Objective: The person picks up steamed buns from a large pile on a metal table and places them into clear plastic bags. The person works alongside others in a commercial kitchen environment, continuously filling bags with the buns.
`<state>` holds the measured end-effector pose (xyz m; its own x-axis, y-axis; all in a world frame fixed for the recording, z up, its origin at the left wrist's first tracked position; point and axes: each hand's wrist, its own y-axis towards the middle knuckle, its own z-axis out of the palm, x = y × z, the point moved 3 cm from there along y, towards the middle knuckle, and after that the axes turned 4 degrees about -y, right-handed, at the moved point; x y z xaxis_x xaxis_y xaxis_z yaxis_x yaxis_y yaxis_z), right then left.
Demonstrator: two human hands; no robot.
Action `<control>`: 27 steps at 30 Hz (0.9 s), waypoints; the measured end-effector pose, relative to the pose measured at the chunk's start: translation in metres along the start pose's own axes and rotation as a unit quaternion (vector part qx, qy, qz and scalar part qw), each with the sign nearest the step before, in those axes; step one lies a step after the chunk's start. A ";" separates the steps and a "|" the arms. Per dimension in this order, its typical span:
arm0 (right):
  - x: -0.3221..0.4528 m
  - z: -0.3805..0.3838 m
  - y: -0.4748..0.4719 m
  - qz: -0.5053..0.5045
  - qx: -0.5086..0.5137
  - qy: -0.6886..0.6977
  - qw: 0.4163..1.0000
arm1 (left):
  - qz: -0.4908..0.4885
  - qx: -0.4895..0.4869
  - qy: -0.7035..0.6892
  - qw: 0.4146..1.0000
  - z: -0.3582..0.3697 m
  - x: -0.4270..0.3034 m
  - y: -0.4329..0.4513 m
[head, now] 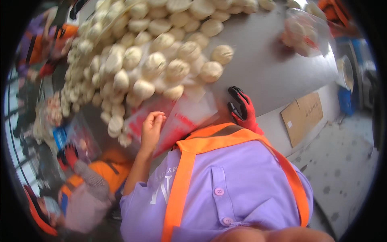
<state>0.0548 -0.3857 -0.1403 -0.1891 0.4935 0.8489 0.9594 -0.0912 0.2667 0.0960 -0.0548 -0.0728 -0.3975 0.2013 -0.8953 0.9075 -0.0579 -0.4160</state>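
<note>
My bare left hand [152, 127] is raised in front of my apron with its fingers curled, over clear plastic bags [190, 113] with red printing. Whether the fingertips pinch a bag's edge is not plain. My right hand [242, 110], in a red and black work glove, rests by the table's near edge. Its thumb stands apart from the curved fingers, with nothing between them. Beyond the bags lies a large heap of pale, round, bulb-like produce [155, 65]. A few loose pieces [211, 71] sit at the heap's right end, nearest my right hand.
A filled clear bag [302, 34] stands on the grey metal table [257, 66] at far right. A cardboard sheet [304, 116] leans below the table's edge. Co-workers in orange aprons stand at left and top right; one co-worker's gloved hand [69, 155] is beside another bag [81, 136].
</note>
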 end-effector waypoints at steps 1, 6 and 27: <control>0.002 0.015 -0.002 -0.007 0.034 -0.011 0.999 | -0.007 -0.053 0.019 0.998 -0.020 0.022 -0.008; 0.007 0.074 -0.002 0.013 0.123 -0.068 0.990 | -0.004 -0.152 -0.078 0.985 -0.057 0.143 -0.006; 0.029 0.070 0.018 0.062 -0.053 0.052 0.995 | 0.254 -0.099 0.210 0.939 -0.067 0.086 -0.020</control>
<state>0.0812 -0.3123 -0.1425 -0.0958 0.3809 0.9196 0.9506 -0.2390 0.1980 0.0524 0.0290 -0.1311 0.1452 0.5670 -0.8108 0.9894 -0.0770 0.1233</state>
